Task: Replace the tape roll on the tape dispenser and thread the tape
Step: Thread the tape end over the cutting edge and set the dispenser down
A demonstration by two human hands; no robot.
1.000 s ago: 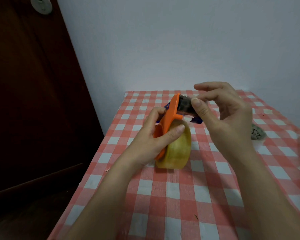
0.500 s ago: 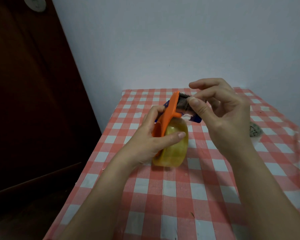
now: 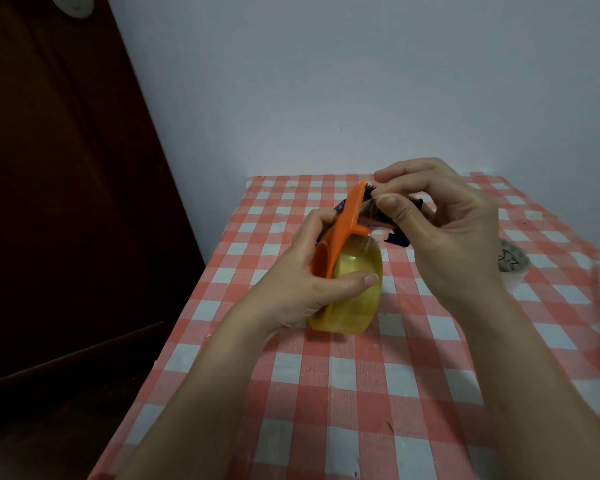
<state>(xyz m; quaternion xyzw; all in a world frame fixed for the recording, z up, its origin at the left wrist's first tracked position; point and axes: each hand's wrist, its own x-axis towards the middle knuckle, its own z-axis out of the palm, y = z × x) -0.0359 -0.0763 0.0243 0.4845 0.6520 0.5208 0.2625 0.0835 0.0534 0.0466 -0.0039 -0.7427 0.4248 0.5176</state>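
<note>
One head-worn view; it looks forward and down, close over the checked table (image 3: 361, 393) toward the wall (image 3: 326, 81).

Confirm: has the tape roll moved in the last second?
No. The tape roll sits as far below the tablecloth's far edge as before.

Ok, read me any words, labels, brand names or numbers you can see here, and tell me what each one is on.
No text can be read anywhere in this view.
Orange tape dispenser: no lettering shows; its blue part is mostly hidden behind the hands.
Yellowish tape roll: plain, no print visible.
Small round object at the table's right edge: dark black marks on it, too blurred to tell whether they are letters or a drawing.
Checked tablecloth: pattern only.
</note>
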